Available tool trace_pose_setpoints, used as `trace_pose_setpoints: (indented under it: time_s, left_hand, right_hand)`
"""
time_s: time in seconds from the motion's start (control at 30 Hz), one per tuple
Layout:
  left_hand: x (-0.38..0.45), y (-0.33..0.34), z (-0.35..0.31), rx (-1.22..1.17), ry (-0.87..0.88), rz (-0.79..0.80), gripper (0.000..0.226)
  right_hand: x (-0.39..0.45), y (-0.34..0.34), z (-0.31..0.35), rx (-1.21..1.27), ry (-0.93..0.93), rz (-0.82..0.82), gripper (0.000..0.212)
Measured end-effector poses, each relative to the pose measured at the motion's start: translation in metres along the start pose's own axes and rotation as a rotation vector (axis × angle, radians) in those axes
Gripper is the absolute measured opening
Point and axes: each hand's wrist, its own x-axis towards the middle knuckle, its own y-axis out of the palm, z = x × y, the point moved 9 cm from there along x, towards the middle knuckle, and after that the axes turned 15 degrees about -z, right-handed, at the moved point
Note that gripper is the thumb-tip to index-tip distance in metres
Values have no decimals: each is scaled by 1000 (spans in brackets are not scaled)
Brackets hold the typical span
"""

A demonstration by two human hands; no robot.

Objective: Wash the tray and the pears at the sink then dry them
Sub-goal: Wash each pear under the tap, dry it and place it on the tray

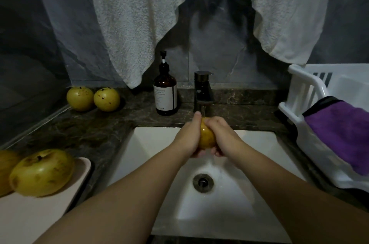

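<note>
Centrally, both hands cup pear (206,136), over sink (151,144)

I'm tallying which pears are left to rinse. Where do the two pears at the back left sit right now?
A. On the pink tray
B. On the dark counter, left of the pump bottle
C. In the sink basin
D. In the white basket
B: the two pears rest side by side on the dark counter, left of the pump bottle, apart from the pink tray.
</note>
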Motion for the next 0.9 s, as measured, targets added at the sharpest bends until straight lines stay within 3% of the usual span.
trace_pose_setpoints:
  time_s: [0.03, 0.17, 0.3, 0.37, 0.47, 0.6, 0.73, 0.9]
  left_hand:
    - [-2, 0, 2, 2, -27, 18, 66]
    - [-1, -2, -15, 123, 245, -68, 49]
    - [-5, 6, 7, -51, -106, 75, 78]
    - [-1, 3, 5, 0, -38, 22, 79]
    - [1, -6, -9, 82, 169, -100, 60]
    - [0, -7, -4, 48, 48, -39, 65]
    - [1, -9, -20, 144, 276, -129, 59]
    - [5, -14, -19, 56, 243, -157, 59]
  right_hand:
    - [-1, 0, 0, -14, 2, -3, 33]
    - [-2, 1, -10, -10, 160, 1, 61]
    - [0, -2, 8, 58, -26, -26, 25]
    - [-2, 5, 0, 62, 71, 12, 36]
    - [-4, 6, -7, 29, 149, -1, 52]
    - [-5, 3, 4, 0, -1, -3, 30]
    - [-8, 7, -8, 94, 200, 20, 55]
    - [-14, 2, -19, 267, 399, 37, 69]
